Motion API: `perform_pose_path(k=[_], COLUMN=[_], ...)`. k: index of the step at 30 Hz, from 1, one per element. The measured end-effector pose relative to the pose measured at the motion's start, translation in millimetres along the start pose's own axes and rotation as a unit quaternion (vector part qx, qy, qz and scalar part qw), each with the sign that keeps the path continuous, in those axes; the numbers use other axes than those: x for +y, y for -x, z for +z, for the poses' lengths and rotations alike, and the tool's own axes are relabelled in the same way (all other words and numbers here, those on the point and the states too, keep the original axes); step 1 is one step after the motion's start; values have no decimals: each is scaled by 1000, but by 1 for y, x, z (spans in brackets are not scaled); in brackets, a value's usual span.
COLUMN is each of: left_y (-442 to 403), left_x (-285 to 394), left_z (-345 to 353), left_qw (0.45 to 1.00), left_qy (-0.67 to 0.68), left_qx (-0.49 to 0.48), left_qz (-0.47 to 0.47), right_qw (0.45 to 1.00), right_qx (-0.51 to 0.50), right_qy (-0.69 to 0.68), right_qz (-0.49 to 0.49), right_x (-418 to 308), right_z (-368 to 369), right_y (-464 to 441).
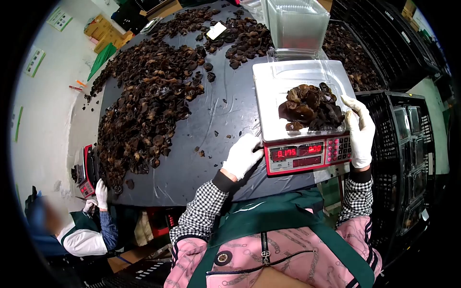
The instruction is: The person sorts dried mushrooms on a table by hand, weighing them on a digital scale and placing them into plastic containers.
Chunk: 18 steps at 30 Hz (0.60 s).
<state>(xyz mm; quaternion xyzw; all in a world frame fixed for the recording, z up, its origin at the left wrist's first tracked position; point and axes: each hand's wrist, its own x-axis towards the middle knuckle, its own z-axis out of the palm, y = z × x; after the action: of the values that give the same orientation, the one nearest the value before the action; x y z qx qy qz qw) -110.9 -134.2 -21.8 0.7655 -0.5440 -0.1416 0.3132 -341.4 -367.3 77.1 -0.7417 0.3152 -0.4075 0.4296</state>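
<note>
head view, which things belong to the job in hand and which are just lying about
Likely part of the job:
- red-fronted scale
- open clear tray on it, right hand at its edge
- dark pieces in the tray
- large dark pile
- stacked clear containers

Seemingly just lying about:
- white card
- cardboard boxes

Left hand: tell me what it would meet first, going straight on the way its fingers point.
Probably the near left corner of the red-and-white scale; the left hand is right beside it, though contact is unclear.
</note>
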Motion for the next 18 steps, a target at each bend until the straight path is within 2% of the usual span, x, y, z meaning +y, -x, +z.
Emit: perform_pose_path(k=[2, 4, 6, 7, 8, 10, 11, 12, 15, 18], left_y=[3, -2, -8, -13, -17, -31, -35, -44, -69, -82], left_x=[-8, 4, 16, 26, 40, 68, 73, 87, 111, 114], left_z=[-6, -29, -44, -53, -63, -73, -71, -75, -66, -56], left_qw=[999, 991, 957, 962, 967, 972, 963, 976, 976, 980], left_qy=[15, 48, 212, 184, 175, 164, 232, 143, 65, 71], left_qx=[44, 93, 154, 181, 167, 170, 136, 137, 136, 81], left_qz=[-11, -87, -129, -87, -85, 9, 27, 93, 155, 169], right_qw=[1000, 999, 995, 992, 988, 982, 981, 979, 984, 979], right_qx=[-1, -5, -15, -17, -19, -31, -31, -31, -29, -40], right_qy=[8, 28, 79, 97, 115, 131, 135, 140, 121, 160], right_qz=[-3, -24, -65, -82, -100, -130, -138, -146, -127, -123], right_x=[0, 0, 2, 4, 5, 5, 6, 7, 10, 9], right_z=[-1, -2, -4, -4, -4, -3, -3, -2, 0, -5], right_y=[1, 4, 6, 7, 7, 7, 8, 9, 10, 11])
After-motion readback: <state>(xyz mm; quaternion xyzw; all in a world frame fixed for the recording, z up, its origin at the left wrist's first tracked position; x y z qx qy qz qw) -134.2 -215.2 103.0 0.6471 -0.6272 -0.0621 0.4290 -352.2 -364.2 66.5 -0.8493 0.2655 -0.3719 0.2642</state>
